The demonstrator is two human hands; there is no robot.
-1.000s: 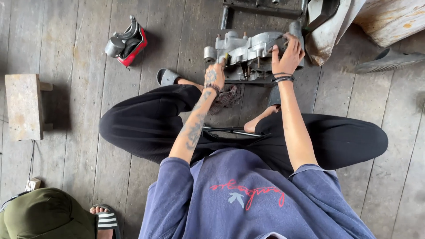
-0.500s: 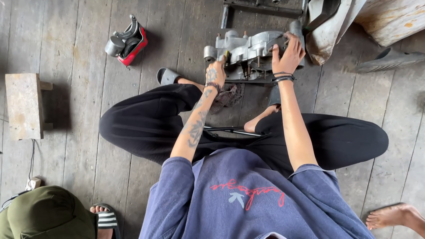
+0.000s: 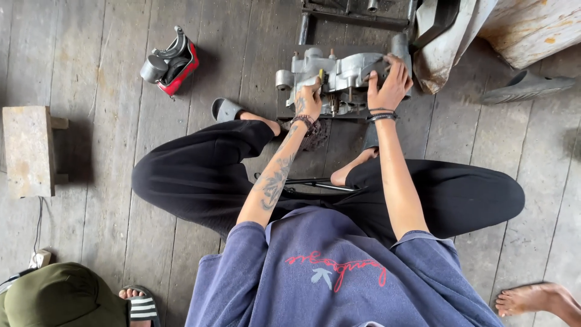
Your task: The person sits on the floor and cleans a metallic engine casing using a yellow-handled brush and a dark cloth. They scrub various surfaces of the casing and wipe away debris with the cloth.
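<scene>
Weathered grey floorboards point(image 3: 91, 200) filled the frame, and a person was seated on them with legs folded. At the bottom of the frame a blue sweatshirt point(image 3: 339, 272) was seen, with black trousers point(image 3: 200, 175) spread to both sides above it. At the lower left, an olive-green garment point(image 3: 54, 297) and a foot in a striped sandal point(image 3: 140, 306) belonging to someone else were visible, and a bare foot point(image 3: 532, 298) was seen at the lower right edge. A thin dark rod point(image 3: 315, 181) was laid across the lap. Further up, in the upper centre, a grey metal engine casing point(image 3: 339, 75) was set on the floor between the person's feet. The left hand point(image 3: 310, 100), tattooed along the forearm, was closed around a small tool with a yellowish tip pressed against the casing's near face. The right hand point(image 3: 390, 85) was laid on the casing's right end, its fingers curled over the top edge in a steadying grip. A pale wooden block point(image 3: 27, 151) was placed at the left edge. A red and grey machine part point(image 3: 169, 63) was lying at the upper left, well apart from the casing. A grey sandal point(image 3: 526, 88) was left at the upper right.
</scene>
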